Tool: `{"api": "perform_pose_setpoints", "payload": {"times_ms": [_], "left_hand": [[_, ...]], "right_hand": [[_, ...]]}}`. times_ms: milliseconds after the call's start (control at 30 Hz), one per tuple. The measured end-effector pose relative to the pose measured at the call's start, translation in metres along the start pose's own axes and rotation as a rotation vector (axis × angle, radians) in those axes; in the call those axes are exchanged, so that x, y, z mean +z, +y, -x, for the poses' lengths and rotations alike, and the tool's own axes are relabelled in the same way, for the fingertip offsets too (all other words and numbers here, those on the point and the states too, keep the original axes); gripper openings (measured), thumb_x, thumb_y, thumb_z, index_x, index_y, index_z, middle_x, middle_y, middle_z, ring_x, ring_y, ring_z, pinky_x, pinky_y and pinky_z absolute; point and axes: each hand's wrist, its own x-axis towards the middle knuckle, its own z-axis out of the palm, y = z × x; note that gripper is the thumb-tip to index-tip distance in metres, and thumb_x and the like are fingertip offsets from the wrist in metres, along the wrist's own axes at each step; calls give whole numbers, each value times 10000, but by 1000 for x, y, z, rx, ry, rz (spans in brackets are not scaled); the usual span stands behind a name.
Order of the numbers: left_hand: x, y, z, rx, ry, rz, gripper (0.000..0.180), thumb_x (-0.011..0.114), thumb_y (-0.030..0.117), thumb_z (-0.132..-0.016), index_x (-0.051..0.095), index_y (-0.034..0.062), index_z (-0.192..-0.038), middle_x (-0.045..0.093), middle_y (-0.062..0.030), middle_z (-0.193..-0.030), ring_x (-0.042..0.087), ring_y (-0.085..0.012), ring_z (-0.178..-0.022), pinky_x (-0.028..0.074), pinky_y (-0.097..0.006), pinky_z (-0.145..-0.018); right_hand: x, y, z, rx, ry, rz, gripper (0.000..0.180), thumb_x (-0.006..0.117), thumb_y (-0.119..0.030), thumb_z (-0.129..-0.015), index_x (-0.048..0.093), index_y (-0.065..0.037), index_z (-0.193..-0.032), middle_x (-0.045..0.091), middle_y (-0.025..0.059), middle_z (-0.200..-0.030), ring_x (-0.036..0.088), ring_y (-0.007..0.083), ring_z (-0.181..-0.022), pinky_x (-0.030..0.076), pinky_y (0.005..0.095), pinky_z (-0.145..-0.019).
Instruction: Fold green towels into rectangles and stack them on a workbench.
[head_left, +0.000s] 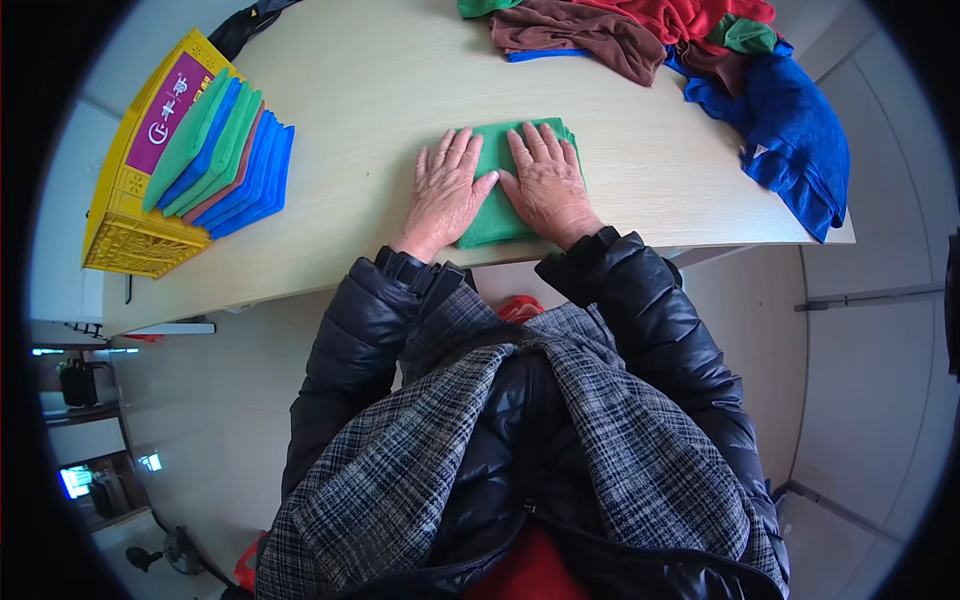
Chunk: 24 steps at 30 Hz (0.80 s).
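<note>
A folded green cloth (495, 215) lies on the pale wooden table (380, 90) near its front edge. My left hand (446, 190) rests flat on the cloth's left half, fingers spread and pointing away from me. Beside it, my right hand (546, 184) presses flat on the right half. The thumbs almost touch over the cloth's middle. Neither hand grips anything.
A yellow plastic crate (130, 235) at the left holds a row of folded green, blue and brown cloths (225, 160). A loose heap of brown, red, green and blue cloths (700, 60) lies at the table's far right, a blue one (795, 140) hanging near the edge.
</note>
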Motion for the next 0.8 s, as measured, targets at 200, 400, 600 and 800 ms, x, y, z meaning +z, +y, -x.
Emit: {"api": "perform_pose_setpoints", "payload": {"times_ms": [200,400,600,800], "left_hand": [[3,-11,-3,-9,-55,72,674,474,491,-1025,402,23,-1504,366,-156,-1591,311,-328,-1487,246,-541,-1203],[-26,8,36,53,-9,254,674,626,357,-963,397,33,-1507,370,-161,-1587,377,-352,-1444,315,-461,-1184],[-32,28,62,85,69,223,668,757,161,-850,480,23,-1441,441,-161,-1530,487,-361,-1357,440,-423,-1102],[-22,28,65,198,166,-79,460,677,176,-895,574,4,-1309,561,-176,-1355,574,-323,-1261,545,-376,-969]], "right_hand": [[0,9,-3,-15,-1,-34,629,474,-464,-1022,443,-55,-1499,416,169,-1566,331,365,-1476,245,505,-1212],[2,11,-2,-20,16,-17,628,469,-465,-1023,445,-52,-1496,416,166,-1566,330,358,-1478,234,503,-1217],[0,8,-1,-23,17,-14,628,472,-461,-1022,446,-47,-1494,425,168,-1558,334,359,-1474,237,503,-1216],[-1,6,1,-21,9,-13,627,478,-462,-1018,454,-47,-1487,433,170,-1550,337,361,-1472,241,508,-1215]]}}
